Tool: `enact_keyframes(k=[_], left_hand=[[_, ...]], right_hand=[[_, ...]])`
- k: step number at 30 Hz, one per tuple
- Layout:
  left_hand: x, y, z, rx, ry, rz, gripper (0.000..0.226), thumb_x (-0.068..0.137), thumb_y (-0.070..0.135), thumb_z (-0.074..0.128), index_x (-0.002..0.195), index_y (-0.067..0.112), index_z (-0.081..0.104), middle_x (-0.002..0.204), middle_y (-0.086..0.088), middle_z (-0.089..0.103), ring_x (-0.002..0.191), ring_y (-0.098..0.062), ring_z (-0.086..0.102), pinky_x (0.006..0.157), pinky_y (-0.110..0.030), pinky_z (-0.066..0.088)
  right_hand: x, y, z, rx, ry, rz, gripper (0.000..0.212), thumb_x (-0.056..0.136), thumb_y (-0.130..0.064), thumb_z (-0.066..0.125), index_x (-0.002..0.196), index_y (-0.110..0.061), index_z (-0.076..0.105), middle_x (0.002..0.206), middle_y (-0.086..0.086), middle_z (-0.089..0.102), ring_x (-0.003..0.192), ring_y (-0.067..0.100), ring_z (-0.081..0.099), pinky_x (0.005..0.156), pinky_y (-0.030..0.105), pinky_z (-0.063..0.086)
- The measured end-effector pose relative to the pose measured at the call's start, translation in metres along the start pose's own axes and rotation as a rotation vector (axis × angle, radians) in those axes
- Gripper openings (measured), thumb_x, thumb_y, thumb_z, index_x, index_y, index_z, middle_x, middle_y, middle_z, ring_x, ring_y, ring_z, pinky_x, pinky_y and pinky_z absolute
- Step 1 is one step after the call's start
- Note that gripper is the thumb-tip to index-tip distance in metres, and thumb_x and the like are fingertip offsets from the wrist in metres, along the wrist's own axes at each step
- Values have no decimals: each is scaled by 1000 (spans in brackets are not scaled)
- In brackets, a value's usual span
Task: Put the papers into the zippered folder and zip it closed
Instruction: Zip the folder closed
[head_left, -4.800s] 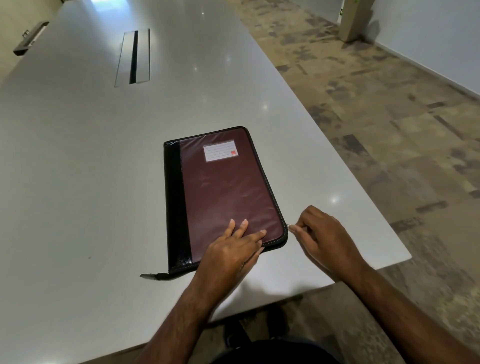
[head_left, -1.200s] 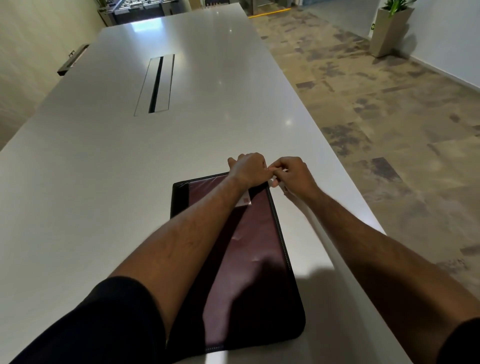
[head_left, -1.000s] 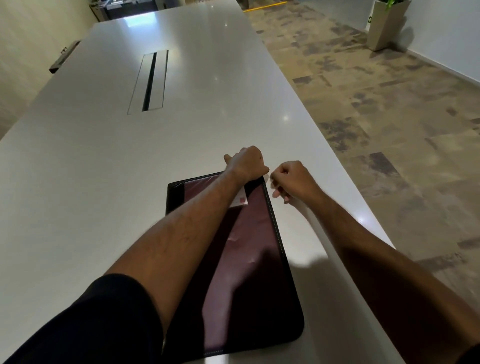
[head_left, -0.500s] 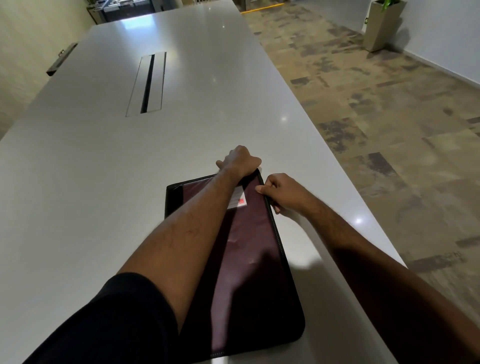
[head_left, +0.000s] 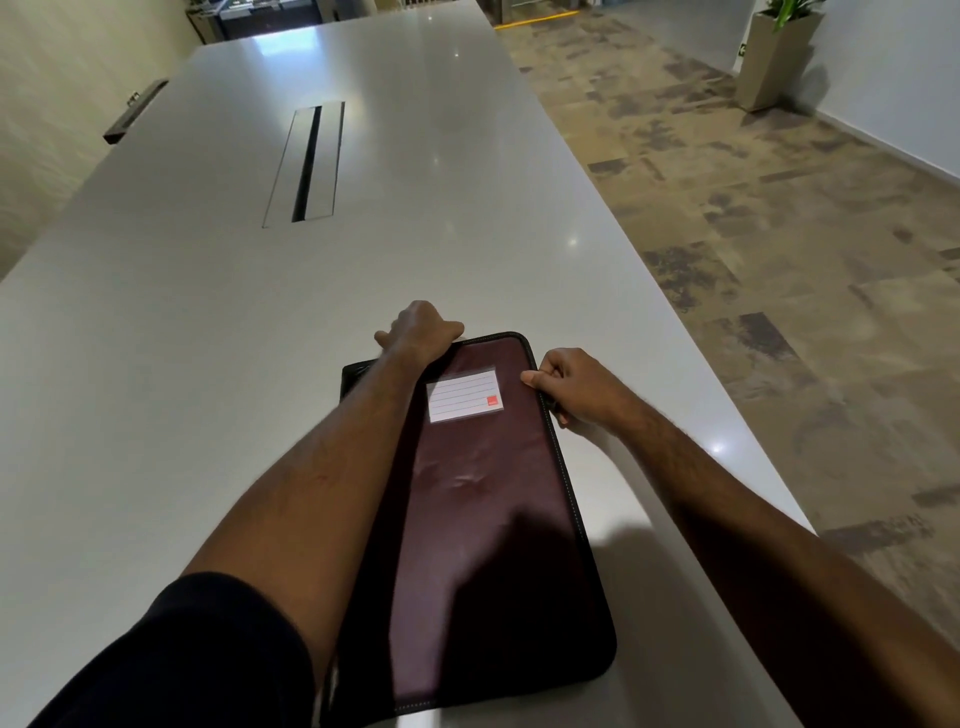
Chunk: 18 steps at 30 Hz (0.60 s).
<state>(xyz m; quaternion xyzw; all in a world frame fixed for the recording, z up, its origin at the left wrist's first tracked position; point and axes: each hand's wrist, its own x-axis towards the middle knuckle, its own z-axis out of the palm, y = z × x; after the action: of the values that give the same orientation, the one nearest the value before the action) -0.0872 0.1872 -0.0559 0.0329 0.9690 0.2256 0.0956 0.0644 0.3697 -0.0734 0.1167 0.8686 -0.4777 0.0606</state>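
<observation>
The folder (head_left: 483, 499) lay flat near the table (head_left: 208, 338) edge, long axis running away from the person. Left hand (head_left: 418, 330) curled over its far edge; right hand (head_left: 571, 387) clenched at its right edge, whether on the zip pull I couldn't tell.

Both arms reach forward from the body, bare from above the elbow, a dark sleeve showing on the left upper arm. The left forearm runs out long and nearly straight. The left hand (head_left: 420, 328) is knuckles-up at its far end, fingers curled over and down out of sight, thumb stuck out to the left. The right arm comes in from the right, angled inward. The right hand (head_left: 570, 385) sits nearer than the left and well apart from it, fingers folded into a tight grip, thumb tip pressed against the forefinger.
</observation>
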Motion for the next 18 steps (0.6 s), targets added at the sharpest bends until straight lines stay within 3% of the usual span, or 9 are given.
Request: enact_keyframes(k=[4, 9, 11, 14, 18], left_hand=[[-1, -22, -14, -20, 22, -74, 35, 88, 32, 66, 106, 2, 69, 104, -11, 71, 101, -30, 65, 97, -45, 37], [-3, -45, -30, -20, 46, -105, 24, 86, 28, 66, 91, 6, 61, 110, -16, 72, 105, -34, 65, 101, -46, 37], [-4, -57, -36, -30, 57, -125, 23, 86, 28, 66, 90, 6, 62, 110, -18, 72, 107, -35, 65, 102, -46, 36], [-4, -75, -44, -53, 71, -156, 22, 86, 28, 67, 89, 7, 64, 99, -12, 69, 100, -33, 63, 96, -43, 34], [-5, -99, -53, -102, 80, -187, 31, 84, 27, 68, 68, 13, 46, 72, -4, 50, 80, -29, 53, 90, -41, 35]], right_hand=[[1, -1, -1, -22, -2, -5, 32, 103, -32, 63, 81, -12, 52, 64, 11, 65, 48, 24, 58, 56, 30, 46], [0, -1, -1, -17, -4, -2, 32, 103, -31, 62, 81, -11, 52, 71, 29, 68, 53, 28, 60, 55, 30, 46], [0, -1, -1, -11, -9, 1, 32, 103, -31, 62, 80, -11, 52, 70, 28, 66, 54, 29, 60, 54, 30, 46], [1, -1, -1, -6, -19, 8, 33, 104, -30, 63, 80, -11, 51, 69, 21, 64, 52, 29, 59, 51, 28, 44], [2, -2, -1, -14, -27, 20, 33, 103, -31, 63, 79, -11, 51, 67, 20, 64, 47, 26, 58, 48, 26, 45]])
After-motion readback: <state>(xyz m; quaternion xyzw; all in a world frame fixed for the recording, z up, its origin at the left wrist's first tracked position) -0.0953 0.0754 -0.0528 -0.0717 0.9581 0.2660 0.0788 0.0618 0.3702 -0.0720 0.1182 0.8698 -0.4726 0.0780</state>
